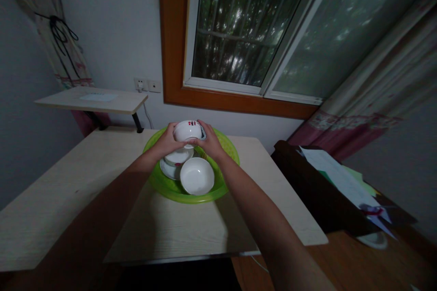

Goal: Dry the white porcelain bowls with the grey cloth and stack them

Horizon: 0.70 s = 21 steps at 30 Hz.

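A white bowl [187,131] with red marks on its side is gripped between my left hand [169,140] and my right hand [209,140]. Both hands have their fingers curved round its sides, over a green plastic basin [194,198]. Inside the basin, a second white bowl [197,176] lies at the front with its hollow facing me. To its left are another white bowl [178,156] and, beneath that, a white dish [167,170]. My hands partly hide what lies at the back of the basin.
The basin stands on a pale wooden table [184,232]. A small raised shelf [95,100] with a paper on it is at the back left. A dark brown piece of furniture [307,191] with papers is at the right, below a window [252,32].
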{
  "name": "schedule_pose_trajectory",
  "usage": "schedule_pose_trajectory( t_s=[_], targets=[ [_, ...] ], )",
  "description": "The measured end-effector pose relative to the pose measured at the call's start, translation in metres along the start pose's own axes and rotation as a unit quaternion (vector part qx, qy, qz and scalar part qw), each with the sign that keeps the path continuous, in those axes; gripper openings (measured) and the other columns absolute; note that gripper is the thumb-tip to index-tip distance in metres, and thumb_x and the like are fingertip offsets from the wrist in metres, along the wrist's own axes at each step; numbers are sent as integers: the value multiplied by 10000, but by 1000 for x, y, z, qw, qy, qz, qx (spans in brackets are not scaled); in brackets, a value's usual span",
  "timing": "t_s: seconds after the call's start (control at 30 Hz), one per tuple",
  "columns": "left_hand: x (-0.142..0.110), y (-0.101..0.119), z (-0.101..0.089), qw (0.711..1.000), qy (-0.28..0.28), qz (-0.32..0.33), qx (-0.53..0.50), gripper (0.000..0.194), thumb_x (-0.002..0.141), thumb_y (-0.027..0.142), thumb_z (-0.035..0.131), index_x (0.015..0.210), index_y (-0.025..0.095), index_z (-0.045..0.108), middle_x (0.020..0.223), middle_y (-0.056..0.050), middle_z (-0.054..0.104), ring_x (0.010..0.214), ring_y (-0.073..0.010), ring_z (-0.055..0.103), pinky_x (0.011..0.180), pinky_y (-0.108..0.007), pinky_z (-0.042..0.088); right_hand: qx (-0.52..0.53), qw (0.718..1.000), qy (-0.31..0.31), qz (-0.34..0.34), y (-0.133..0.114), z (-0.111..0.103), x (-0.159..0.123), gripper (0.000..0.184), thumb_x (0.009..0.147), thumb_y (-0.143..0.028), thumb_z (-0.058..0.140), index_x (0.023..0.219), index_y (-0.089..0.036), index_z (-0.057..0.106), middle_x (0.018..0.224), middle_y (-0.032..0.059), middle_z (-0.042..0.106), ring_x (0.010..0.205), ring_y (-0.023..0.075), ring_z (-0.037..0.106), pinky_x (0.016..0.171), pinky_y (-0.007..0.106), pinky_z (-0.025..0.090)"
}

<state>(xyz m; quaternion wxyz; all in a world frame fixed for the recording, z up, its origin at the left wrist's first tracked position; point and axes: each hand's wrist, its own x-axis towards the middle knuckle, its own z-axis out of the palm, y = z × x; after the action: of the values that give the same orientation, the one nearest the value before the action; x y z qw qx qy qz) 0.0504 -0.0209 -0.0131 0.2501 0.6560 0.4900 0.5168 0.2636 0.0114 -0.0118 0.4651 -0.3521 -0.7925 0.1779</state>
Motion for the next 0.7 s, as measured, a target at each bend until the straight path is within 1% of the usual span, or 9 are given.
schedule_pose_trajectory(
  t_s=[0.1, 0.23, 0.3, 0.4, 0.43, 0.5, 0.57, 0.63, 0.7],
  targets=[
    [-1, 0, -1, 999, 7, -13, 38, 750, 581, 400, 862, 1206, 232, 482, 1147, -91, 634, 1027, -266, 622, 817, -337, 463, -4, 1000, -8, -24, -5, 0, 0, 895, 800, -525, 768, 1536, -182, 390, 1545, 182, 456, 1426, 307, 445, 1207, 470, 332],
    [-1, 3, -2, 998, 23, -31, 48, 741, 597, 420, 851, 1184, 232, 440, 1121, -94, 635, 1002, -269, 628, 794, -345, 459, -21, 999, -14, -19, -13, 3, -3, 892, 888, -507, 674, 1595, -169, 249, 1607, 194, 368, 1468, 318, 398, 1220, 506, 314],
    [-1, 7, -2, 997, 37, -44, 58, 718, 602, 408, 845, 1158, 228, 428, 1129, -100, 633, 1017, -275, 630, 806, -352, 465, -28, 999, -9, -25, -13, 6, -4, 829, 940, -459, 605, 1605, -162, 209, 1613, 193, 357, 1472, 308, 398, 1220, 511, 320],
    [0, 12, -3, 992, 55, -63, 93, 669, 617, 364, 825, 1124, 226, 412, 1149, -100, 629, 1051, -273, 632, 837, -357, 481, -44, 998, -8, -55, -8, 10, -3, 678, 997, -326, 487, 1604, -174, 226, 1627, 161, 346, 1505, 265, 353, 1240, 494, 299],
    [0, 13, -3, 990, 56, -68, 107, 659, 623, 358, 818, 1120, 225, 405, 1154, -100, 627, 1056, -271, 634, 844, -359, 487, -51, 996, -12, -68, -7, 10, -3, 642, 1002, -276, 456, 1602, -190, 241, 1636, 138, 338, 1518, 246, 330, 1251, 486, 284],
    [0, 14, -3, 988, 54, -78, 123, 645, 635, 355, 805, 1115, 222, 395, 1154, -102, 627, 1049, -270, 640, 845, -364, 496, -69, 993, -27, -96, -8, 9, -4, 633, 992, -185, 422, 1601, -231, 257, 1657, 88, 305, 1540, 215, 283, 1270, 474, 250],
    [1, 15, -3, 987, 54, -84, 124, 635, 641, 351, 801, 1107, 219, 390, 1150, -105, 630, 1041, -269, 646, 838, -363, 502, -90, 987, -52, -124, -13, 7, -5, 682, 963, -110, 419, 1604, -271, 251, 1672, 43, 269, 1552, 197, 250, 1280, 473, 228],
    [1, 16, -4, 988, 55, -90, 117, 628, 640, 345, 802, 1094, 220, 386, 1139, -101, 637, 1028, -262, 652, 828, -357, 507, -107, 978, -80, -158, -23, 5, -6, 732, 927, -53, 425, 1601, -288, 263, 1676, 18, 254, 1562, 191, 217, 1286, 478, 211],
    [1, 17, -5, 989, 53, -94, 105, 621, 642, 352, 803, 1079, 222, 381, 1115, -90, 644, 1005, -252, 658, 817, -350, 509, -119, 969, -106, -190, -32, 4, -7, 758, 901, -28, 440, 1590, -306, 292, 1674, -5, 256, 1567, 183, 196, 1288, 473, 208]
  ],
)
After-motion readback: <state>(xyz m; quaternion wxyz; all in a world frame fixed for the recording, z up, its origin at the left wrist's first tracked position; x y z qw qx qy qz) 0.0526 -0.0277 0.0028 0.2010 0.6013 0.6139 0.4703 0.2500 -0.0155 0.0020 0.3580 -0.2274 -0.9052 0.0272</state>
